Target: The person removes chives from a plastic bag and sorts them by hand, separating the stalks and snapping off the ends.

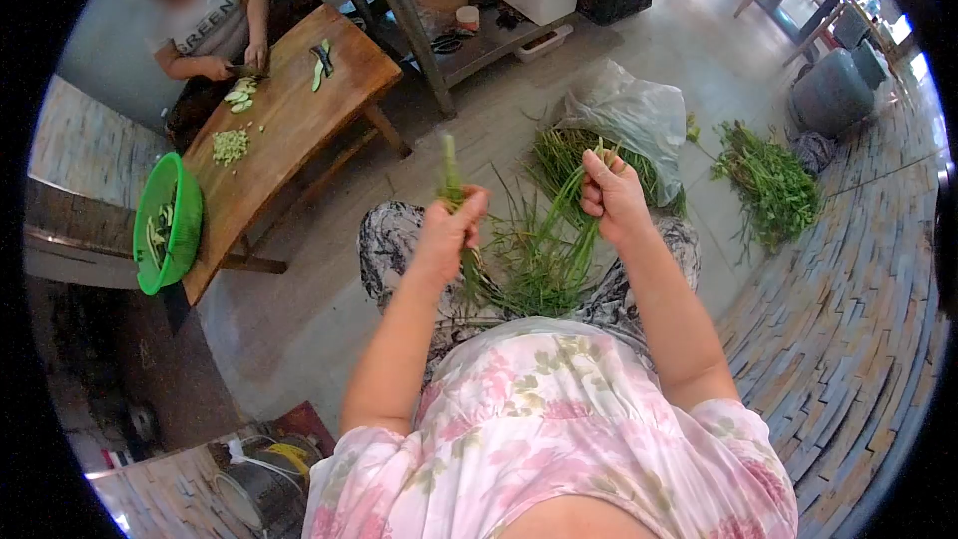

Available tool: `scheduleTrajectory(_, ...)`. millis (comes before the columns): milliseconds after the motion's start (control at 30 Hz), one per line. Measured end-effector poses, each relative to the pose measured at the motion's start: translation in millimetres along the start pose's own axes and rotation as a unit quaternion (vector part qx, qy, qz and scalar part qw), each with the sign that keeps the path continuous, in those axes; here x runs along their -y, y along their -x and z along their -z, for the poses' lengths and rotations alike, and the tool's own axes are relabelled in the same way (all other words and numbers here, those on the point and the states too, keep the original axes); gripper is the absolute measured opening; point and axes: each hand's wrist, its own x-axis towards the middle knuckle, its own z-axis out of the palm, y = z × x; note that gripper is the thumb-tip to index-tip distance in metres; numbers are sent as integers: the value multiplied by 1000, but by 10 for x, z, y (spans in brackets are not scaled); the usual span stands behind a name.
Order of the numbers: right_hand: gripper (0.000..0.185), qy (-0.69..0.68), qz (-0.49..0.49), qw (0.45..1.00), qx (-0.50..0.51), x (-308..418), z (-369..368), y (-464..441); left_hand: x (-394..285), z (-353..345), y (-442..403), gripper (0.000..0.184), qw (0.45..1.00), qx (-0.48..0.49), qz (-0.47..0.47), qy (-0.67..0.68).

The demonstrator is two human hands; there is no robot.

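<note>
My left hand (pixel 454 232) is closed around a bunch of green stalks (pixel 449 178), held upright and slightly blurred at its top. To the right, my right hand (pixel 616 198) pinches a few long thin chives (pixel 567 212) near their pale ends, and their blades hang down toward my lap. A loose heap of thin greens (pixel 544 284) lies between my knees. Just beyond my right hand, more long greens (pixel 555 160) stick out from a clear plastic bag (pixel 631 105) on the floor.
A leafy green bunch (pixel 766 185) lies on the floor at right, near a gas cylinder (pixel 833 95). At left, a co-worker (pixel 215 15) cuts vegetables on a wooden bench (pixel 289 90). A green basket (pixel 190 225) sits at its end. A low shelf (pixel 479 60) holds containers.
</note>
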Motion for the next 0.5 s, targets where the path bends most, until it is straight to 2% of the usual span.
scheduleTrajectory(133,18,-1,-5,1000,11,-28,-75,34,58,-348,16,26,995,88,22,-39)
scheduleTrajectory(333,19,45,-14,998,46,-62,-150,120,86,-570,-41,25,993,92,22,-66)
scheduleTrajectory(433,19,25,14,999,16,9,-152,151,53,-494,-23,24,990,90,34,-98)
scheduleTrajectory(500,18,-17,52,998,-13,139,-80,96,69,-386,6,23,978,94,47,-183)
